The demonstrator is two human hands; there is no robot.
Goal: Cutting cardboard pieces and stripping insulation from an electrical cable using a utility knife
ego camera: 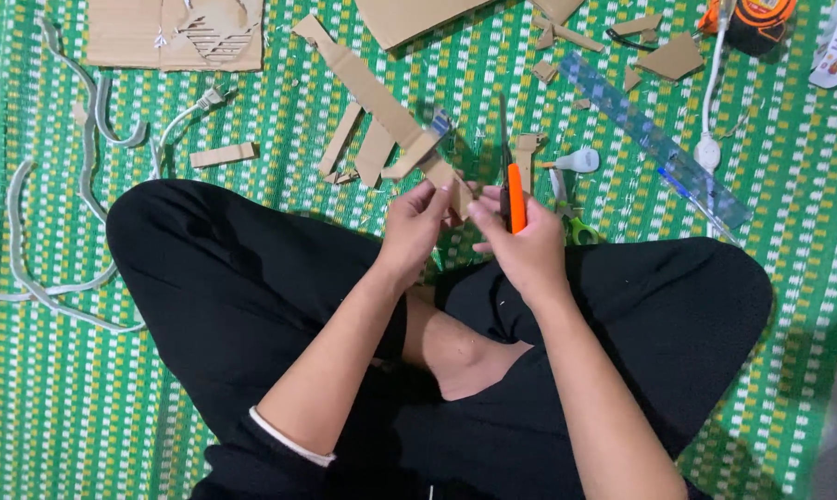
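Crossed legs [251,306] are bracing your forearms; your left hand [416,225] is pinching the cardboard strip [381,102] above the mat [66,389], steadying it, while your right hand [520,245] is gripping the orange knife [516,196] upright beside it.

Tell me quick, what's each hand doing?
Left hand: closed, pinching a cardboard piece.
Right hand: closed around an orange knife.
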